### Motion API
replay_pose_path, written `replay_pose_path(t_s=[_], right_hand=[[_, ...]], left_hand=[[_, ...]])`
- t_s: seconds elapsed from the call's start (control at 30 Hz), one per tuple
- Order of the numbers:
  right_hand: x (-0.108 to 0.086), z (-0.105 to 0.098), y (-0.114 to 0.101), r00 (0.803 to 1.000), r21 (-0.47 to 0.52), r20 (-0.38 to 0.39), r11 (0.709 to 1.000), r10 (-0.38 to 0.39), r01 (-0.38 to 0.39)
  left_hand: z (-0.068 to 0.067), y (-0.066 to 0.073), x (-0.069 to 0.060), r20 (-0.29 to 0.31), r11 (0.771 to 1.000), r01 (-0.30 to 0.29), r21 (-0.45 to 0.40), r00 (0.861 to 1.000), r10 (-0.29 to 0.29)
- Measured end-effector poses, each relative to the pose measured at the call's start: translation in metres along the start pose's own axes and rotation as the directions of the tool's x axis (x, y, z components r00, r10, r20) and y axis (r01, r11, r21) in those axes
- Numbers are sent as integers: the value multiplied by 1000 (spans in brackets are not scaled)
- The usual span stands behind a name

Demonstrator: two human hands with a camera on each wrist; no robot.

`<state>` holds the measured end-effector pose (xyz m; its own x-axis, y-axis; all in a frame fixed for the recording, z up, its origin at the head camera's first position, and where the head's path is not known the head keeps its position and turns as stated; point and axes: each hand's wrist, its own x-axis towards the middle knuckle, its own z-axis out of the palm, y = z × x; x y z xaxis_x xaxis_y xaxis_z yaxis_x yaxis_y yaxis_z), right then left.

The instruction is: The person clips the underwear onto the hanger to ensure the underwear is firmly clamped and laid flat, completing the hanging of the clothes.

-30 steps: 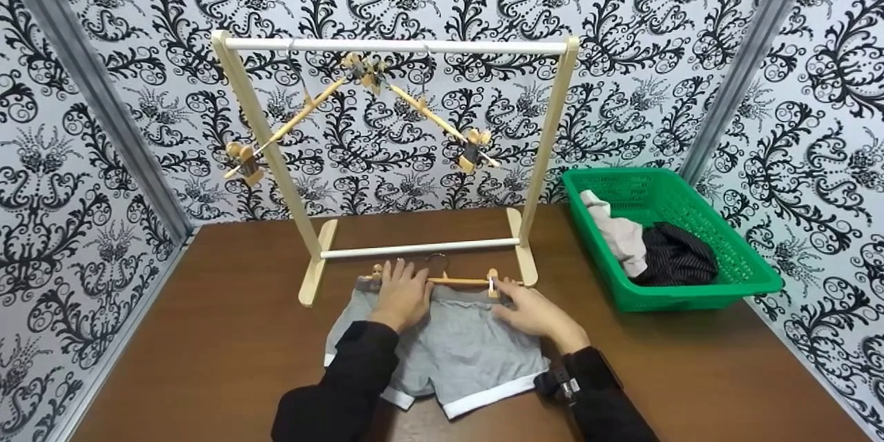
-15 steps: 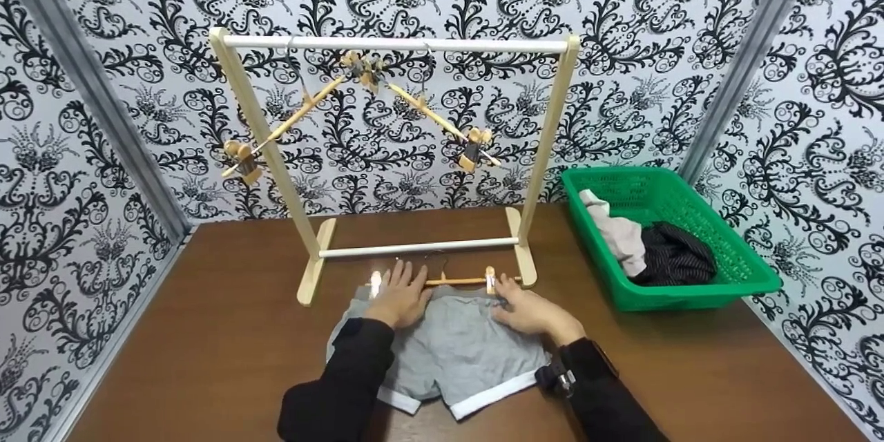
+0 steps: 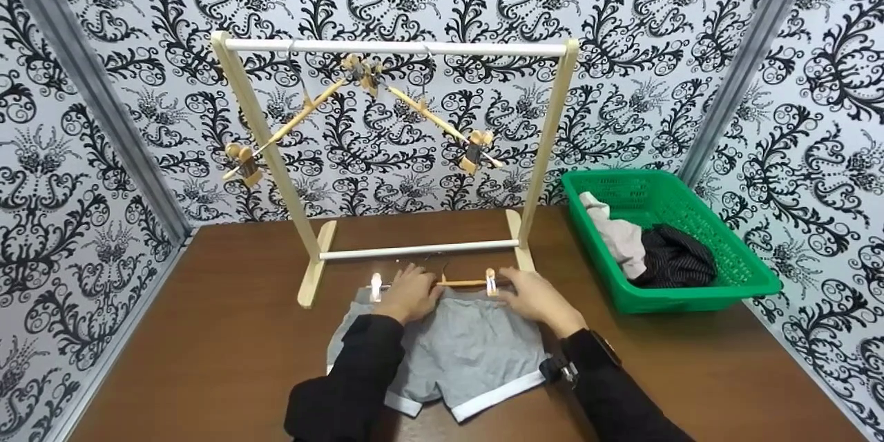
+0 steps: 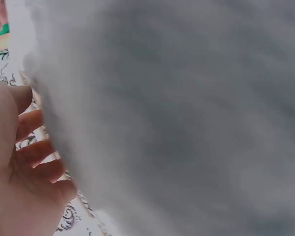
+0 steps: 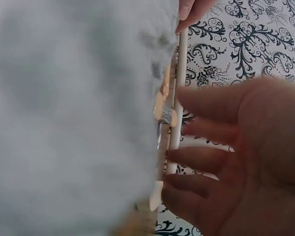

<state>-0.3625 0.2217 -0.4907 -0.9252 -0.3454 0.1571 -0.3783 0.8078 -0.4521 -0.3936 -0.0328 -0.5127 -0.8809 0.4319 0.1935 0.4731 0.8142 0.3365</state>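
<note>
Grey shorts with white cuffs lie flat on the table, their waistband along a wooden clip hanger. At the hanger's left part is my left hand, its fingers loosely bent by the bar; whether they touch it is hard to see. My right hand is beside the right clip, with loosely bent fingers apart and nothing gripped in the right wrist view. The left clip sits at the waistband's left end. Blurred grey cloth fills most of the left wrist view.
Behind the shorts stands a wooden rack with a white top rail. Two clip hangers hang from it. At the right is a green basket holding a pale cloth and a dark striped cloth.
My left hand has slid right from the left clip toward the hanger's middle, uncovering that clip. My right hand has shifted slightly up and right. The shorts lie nearly where they were.
</note>
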Motion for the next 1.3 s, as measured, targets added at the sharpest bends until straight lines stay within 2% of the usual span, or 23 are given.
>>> replay_pose_path(t_s=[0.07, 0.17, 0.27, 0.33, 0.5, 0.6, 0.67, 0.73, 0.8, 0.87, 0.97, 1.03, 1.07, 1.17, 1.3], right_hand=[[2, 1, 0, 999, -26, -30, 999, 28, -29], [4, 3, 0, 999, -73, -50, 997, 8, -11], [4, 6, 2, 997, -128, -75, 992, -25, 15], [3, 8, 3, 997, -153, -78, 988, -16, 4], [1, 6, 2, 994, -160, -70, 983, 82, -92], [2, 1, 3, 990, -145, -88, 982, 105, -118], [2, -4, 5, 990, -116, -105, 987, 97, -109], [1, -11, 5, 990, -62, -114, 994, 77, -85], [-2, -22, 4, 990, 13, -131, 998, 59, -57], [-7, -37, 2, 986, 94, -154, 994, 62, -48], [-16, -59, -4, 976, 197, -199, 979, 86, -46], [-23, -72, -9, 968, 246, -232, 969, 94, -35], [-26, -78, -12, 964, 264, -248, 964, 97, -29], [-35, -92, -19, 945, 300, -317, 954, 80, 20], [-49, -104, -30, 893, 288, -444, 955, 68, 70]], left_hand=[[1, 5, 3, -40, 1000, -21, 16, 999, 22], [2, 10, 6, -92, 999, -6, 43, 996, 10], [3, 14, 8, -109, 999, 12, 40, 994, -8], [3, 14, 8, -106, 999, 4, 34, 994, -1], [-2, 13, 7, -123, 996, -73, 47, 989, 78], [-8, 14, 9, -176, 990, -134, 53, 974, 141], [-12, 16, 10, -219, 982, -181, 59, 957, 190], [-17, 17, 12, -267, 969, -236, 73, 931, 247], [-22, 20, 13, -325, 952, -289, 96, 895, 305], [-27, 24, 18, -393, 928, -349, 131, 841, 372], [-36, 32, 25, -481, 897, -405, 176, 759, 438], [-42, 39, 31, -526, 880, -432, 198, 711, 467], [-45, 42, 34, -544, 875, -440, 200, 693, 473], [-53, 54, 40, -591, 861, -464, 209, 642, 489], [-63, 71, 46, -651, 847, -481, 225, 573, 498]])
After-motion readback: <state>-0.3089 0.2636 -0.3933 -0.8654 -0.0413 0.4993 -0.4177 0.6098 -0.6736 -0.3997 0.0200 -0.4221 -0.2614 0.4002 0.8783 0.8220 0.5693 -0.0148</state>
